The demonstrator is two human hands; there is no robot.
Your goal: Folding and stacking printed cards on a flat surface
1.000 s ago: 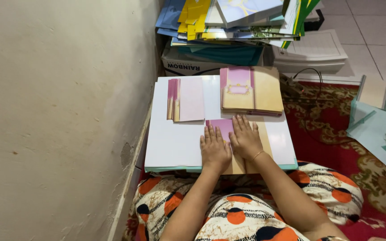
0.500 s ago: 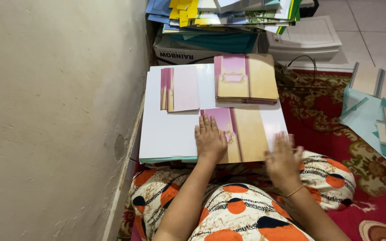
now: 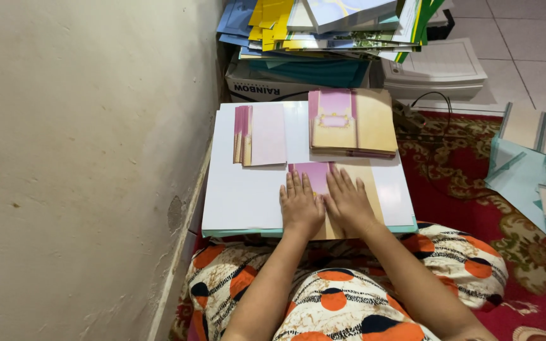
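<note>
Pink-and-tan card (image 3: 358,180) flat on white board (image 3: 241,196), directly under both palms. Left hand (image 3: 301,205), right hand (image 3: 347,201) side by side, fingers spread, pressing, grasping nothing.

Soft, even indoor light, faint shadows, sharp focus, slight wide-angle stretch at edges.

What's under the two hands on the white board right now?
Both the left hand and right hand press flat on a pink-and-tan printed card, which lies on the white board. The card's middle is covered by the hands, so its design there cannot be seen.
</note>
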